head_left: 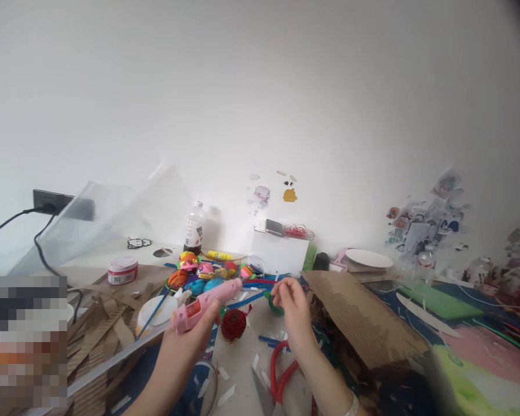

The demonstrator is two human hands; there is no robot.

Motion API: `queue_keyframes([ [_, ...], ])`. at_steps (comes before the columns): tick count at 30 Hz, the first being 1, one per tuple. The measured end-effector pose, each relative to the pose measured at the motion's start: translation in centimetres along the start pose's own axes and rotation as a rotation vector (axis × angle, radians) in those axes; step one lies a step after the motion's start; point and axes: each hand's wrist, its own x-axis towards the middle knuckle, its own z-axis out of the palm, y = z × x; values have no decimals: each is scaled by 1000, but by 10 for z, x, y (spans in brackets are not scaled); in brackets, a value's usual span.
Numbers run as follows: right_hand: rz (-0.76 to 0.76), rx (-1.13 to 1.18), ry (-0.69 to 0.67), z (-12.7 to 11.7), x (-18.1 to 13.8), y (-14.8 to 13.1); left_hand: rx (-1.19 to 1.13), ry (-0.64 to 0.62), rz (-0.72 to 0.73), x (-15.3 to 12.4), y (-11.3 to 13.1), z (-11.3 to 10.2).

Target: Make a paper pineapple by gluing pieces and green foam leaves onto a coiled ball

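Note:
My left hand (190, 338) is wrapped round a pink glue gun (205, 303) whose nozzle points right. My right hand (292, 306) pinches a small green paper piece (272, 303) just in front of the nozzle. Below and between the two hands, a dark red spiky paper ball (233, 324) lies on the table. Behind the glue gun sits a heap of several bright paper rolls (205, 271).
A corrugated cardboard sheet (364, 318) lies to the right, and cardboard strips (108, 329) to the left. A red strip (281, 370) curls near my right wrist. A drink bottle (195, 227), a red-labelled tub (122, 270) and a white box (279, 254) stand by the wall.

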Motion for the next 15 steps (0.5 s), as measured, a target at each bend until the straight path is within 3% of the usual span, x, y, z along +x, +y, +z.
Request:
queue_keyframes([
  [6, 95, 28, 48, -7, -9, 7, 7, -24, -67, -5, -1, 12],
  [15, 223, 144, 59, 2, -19, 1, 38, -92, -181, -10, -1, 15],
])
